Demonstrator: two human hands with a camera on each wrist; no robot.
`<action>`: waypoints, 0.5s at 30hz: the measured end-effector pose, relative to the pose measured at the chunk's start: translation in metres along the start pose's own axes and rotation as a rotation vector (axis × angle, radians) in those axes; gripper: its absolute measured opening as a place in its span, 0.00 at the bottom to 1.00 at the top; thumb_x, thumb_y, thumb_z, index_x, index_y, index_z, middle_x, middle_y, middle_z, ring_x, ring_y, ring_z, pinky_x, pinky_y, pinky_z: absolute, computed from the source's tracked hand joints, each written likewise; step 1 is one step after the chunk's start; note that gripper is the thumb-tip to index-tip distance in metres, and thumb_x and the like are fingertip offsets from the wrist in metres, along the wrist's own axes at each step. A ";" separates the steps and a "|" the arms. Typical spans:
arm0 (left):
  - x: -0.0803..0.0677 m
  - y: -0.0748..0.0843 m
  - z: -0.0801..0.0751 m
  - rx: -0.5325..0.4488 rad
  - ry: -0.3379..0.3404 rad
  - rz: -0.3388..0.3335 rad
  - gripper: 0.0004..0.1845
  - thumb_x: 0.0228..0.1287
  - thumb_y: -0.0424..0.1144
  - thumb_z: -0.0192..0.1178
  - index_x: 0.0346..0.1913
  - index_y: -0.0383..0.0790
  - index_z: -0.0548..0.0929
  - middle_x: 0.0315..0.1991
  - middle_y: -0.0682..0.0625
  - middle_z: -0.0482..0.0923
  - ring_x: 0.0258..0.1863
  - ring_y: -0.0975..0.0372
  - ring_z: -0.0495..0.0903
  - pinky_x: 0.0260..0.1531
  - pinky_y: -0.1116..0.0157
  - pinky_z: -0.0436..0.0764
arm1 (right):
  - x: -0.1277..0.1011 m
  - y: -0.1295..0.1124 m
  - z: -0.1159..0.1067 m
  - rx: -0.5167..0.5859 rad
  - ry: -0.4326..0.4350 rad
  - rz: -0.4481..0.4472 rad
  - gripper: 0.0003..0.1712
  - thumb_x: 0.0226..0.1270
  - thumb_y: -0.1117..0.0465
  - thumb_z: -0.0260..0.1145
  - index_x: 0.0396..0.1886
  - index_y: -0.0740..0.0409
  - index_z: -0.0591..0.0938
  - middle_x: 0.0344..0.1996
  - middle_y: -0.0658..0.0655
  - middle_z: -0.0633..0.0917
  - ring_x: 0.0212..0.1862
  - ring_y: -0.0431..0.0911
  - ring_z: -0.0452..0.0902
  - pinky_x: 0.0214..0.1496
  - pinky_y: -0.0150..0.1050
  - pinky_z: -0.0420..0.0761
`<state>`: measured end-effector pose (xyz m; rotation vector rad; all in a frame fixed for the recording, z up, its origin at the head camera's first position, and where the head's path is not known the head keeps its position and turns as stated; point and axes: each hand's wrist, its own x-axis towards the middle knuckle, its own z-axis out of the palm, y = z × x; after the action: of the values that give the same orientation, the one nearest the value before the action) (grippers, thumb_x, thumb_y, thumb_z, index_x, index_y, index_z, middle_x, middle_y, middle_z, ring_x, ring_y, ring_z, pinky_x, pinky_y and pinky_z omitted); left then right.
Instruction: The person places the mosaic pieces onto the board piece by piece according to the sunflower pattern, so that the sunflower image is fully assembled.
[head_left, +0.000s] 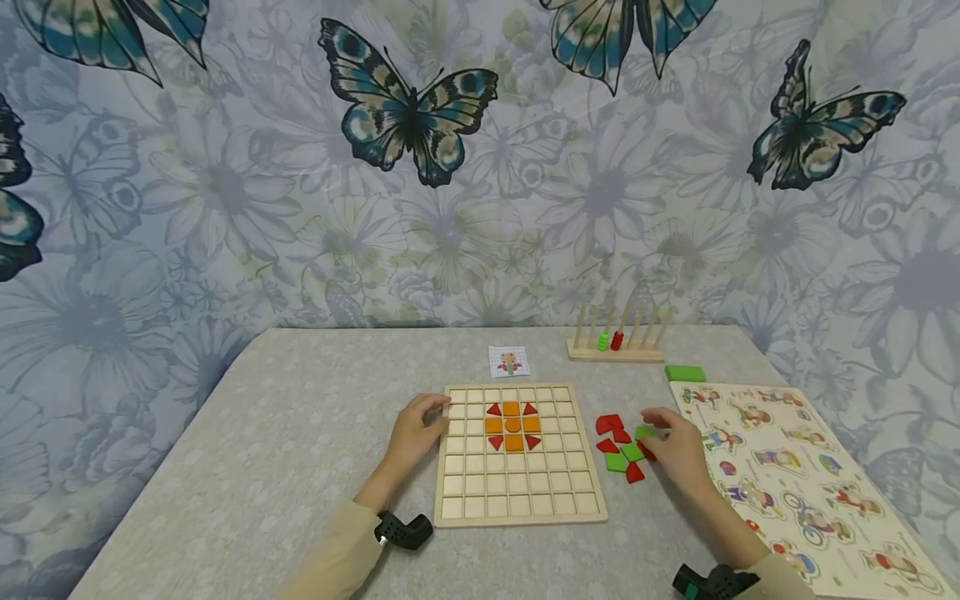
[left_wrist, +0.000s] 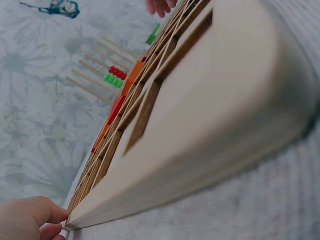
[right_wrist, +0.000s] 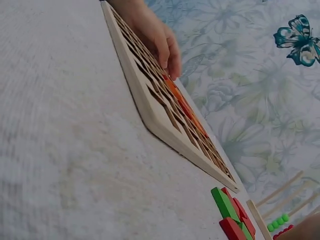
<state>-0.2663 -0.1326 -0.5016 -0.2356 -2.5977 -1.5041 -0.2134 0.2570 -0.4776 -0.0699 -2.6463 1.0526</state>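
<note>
Wrist cameras: black units strapped over beige sleeves, closest to the lens at the bottom of the head view.
Left hand (head_left: 415, 435): resting at the left edge of the wooden grid board (head_left: 519, 493), fingers curled over its rim, grip clamped on the board edge.
Right hand (head_left: 678, 450): down on the counter (head_left: 300, 433) right of the board, grip pinching a green tile (head_left: 643, 432) between thumb and fingertips.
Loose tiles (head_left: 619, 450): red and green pieces heaped just beside the right hand, between board and picture puzzle.
Board pattern (head_left: 512, 425): orange squares round an orange circle, red triangles at the corners, upper middle of the grid.
Pattern card (head_left: 509, 362): lying just behind the board.
Peg rack (head_left: 617, 350): far right, green and red beads on two pegs.
Green block (head_left: 685, 373): near the rack.
Picture puzzle (head_left: 810, 483): flat along the right edge.
</note>
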 end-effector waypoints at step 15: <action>0.000 -0.001 -0.001 -0.022 -0.006 0.017 0.17 0.62 0.33 0.61 0.54 0.37 0.80 0.55 0.44 0.78 0.59 0.51 0.75 0.62 0.51 0.73 | 0.004 0.011 0.002 0.025 -0.010 0.049 0.19 0.57 0.69 0.67 0.50 0.70 0.80 0.45 0.69 0.84 0.47 0.57 0.80 0.39 0.25 0.76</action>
<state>-0.2660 -0.1337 -0.5021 -0.2636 -2.5779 -1.5297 -0.2184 0.2639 -0.4853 -0.1250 -2.6522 1.1042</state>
